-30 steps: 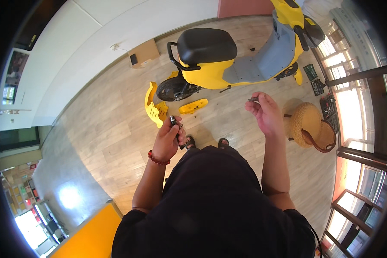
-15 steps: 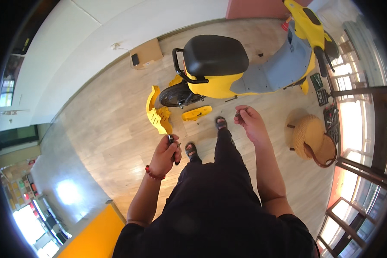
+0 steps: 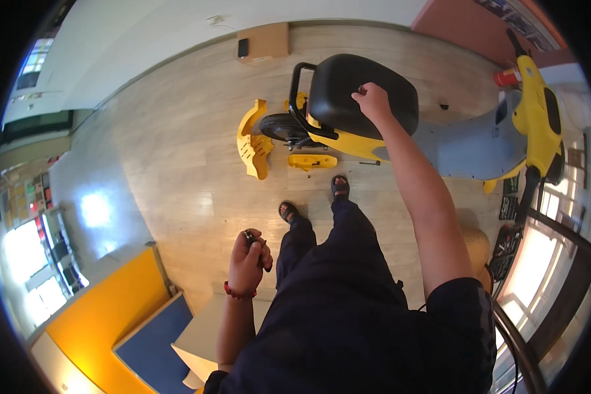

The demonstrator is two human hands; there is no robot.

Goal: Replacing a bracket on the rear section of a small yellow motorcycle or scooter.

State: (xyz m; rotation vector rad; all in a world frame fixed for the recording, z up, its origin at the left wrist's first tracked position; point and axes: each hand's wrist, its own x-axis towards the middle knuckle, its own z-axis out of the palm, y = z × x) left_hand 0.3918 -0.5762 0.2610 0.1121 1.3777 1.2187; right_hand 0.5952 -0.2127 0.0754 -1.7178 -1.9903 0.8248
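Pale wooden floor (image 3: pixel 177 151) is seen under everything, with a white wall along its far edge and a brown cardboard box (image 3: pixel 264 41) set against that wall. A yellow scooter (image 3: pixel 440 131) is parked across the far right part of the floor, its grey footboard and yellow front turned toward the right edge, where a red fire extinguisher (image 3: pixel 507 77) is partly seen behind it. A detached yellow body panel (image 3: pixel 253 148) is stood on the floor just beside the scooter's bare rear wheel, and a smaller yellow panel piece (image 3: pixel 312 161) is laid flat on the floor near it, just ahead of the person's sandalled feet. A tan round stool (image 3: pixel 476 246) is largely hidden by the right arm. At the near left corner of the floor, a yellow and blue counter (image 3: pixel 111 322) is seen.

The black scooter seat (image 3: pixel 338 88) is broad, smooth and rounded, mounted above the yellow bodywork, with a black tubular grab rail bent around its rear end. The right hand (image 3: pixel 373 102) is laid on the seat's top, fingers curled loosely against it. The left hand (image 3: pixel 246 262), a red bead bracelet at its wrist, is closed around a small dark tool (image 3: pixel 249 236), whose kind cannot be told; it is held low by the left leg, well apart from the scooter.
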